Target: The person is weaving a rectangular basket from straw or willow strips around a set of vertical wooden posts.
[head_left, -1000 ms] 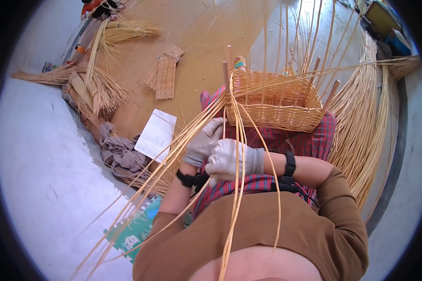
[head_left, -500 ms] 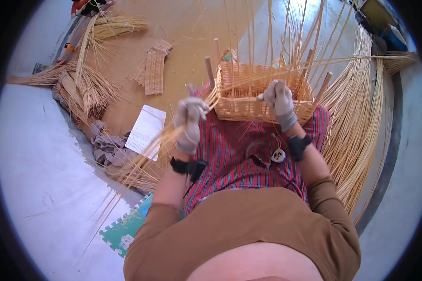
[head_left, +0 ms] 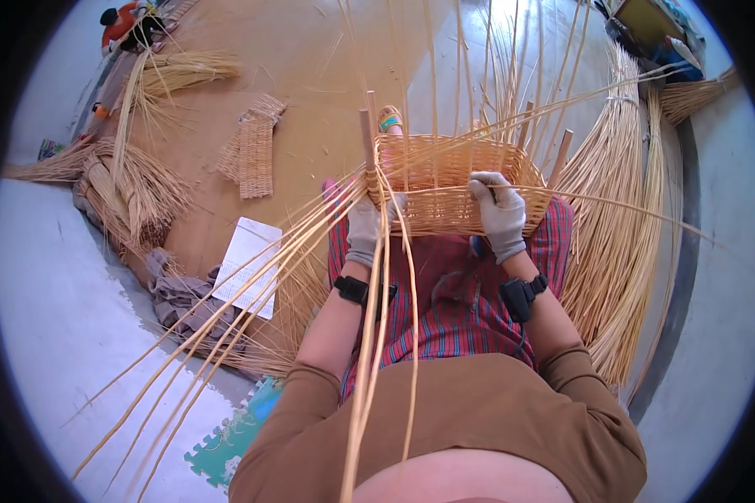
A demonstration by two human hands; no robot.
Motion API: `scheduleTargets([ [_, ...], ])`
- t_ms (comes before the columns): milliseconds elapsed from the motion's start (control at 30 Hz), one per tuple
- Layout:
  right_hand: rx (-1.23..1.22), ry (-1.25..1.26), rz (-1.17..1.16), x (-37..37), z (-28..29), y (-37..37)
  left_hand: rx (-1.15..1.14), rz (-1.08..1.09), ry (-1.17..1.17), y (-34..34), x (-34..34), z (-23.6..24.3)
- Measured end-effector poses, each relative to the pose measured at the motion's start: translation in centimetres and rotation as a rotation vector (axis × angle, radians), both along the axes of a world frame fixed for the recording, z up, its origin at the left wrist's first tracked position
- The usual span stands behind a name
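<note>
A half-woven rectangular wicker basket (head_left: pixel 445 221) rests on my lap, with wooden corner posts and tall upright stakes. My left hand (head_left: pixel 365 230), in a pale work glove, is closed round its near left corner, partly covered by rods. Several long rods (head_left: pixel 381 289) fan out from that corner, some toward my body and others to the lower left. At the front wall, my gloved right hand (head_left: pixel 502 216) pinches a thin wicker rod (head_left: pixel 596 198) that runs along the rim and sticks out to the right. More rods slant across the basket toward the upper right.
Large bundles of rods (head_left: pixel 617 243) lie on the right, and another bundle (head_left: pixel 143 180) on the left. A woven strip (head_left: pixel 256 159), a white sheet (head_left: pixel 247 260) and a grey cloth (head_left: pixel 184 293) are on the floor at left. A green foam mat (head_left: pixel 226 448) lies lower left.
Both hands have come down to the basket's front side. The rods at the left corner have spread, some now hanging toward me. My right hand now holds a rod along the rim.
</note>
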State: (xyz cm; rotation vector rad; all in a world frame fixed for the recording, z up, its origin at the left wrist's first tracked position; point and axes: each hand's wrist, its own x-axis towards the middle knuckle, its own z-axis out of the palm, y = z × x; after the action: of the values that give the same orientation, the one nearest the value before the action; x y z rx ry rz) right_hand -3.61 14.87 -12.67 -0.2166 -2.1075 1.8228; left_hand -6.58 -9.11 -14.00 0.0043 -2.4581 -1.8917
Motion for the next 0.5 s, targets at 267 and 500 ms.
scheduleTargets([
  [267, -0.102, -0.082, 0.021, -0.3, 0.4, -0.3, -0.021, 0.051, -0.138, 0.5, -0.2, -1.4],
  [500, 0.1, 0.073, 0.118, 4.0, 5.4, -3.8, -0.058, 0.161, -0.105, 0.8, -1.0, -4.2],
])
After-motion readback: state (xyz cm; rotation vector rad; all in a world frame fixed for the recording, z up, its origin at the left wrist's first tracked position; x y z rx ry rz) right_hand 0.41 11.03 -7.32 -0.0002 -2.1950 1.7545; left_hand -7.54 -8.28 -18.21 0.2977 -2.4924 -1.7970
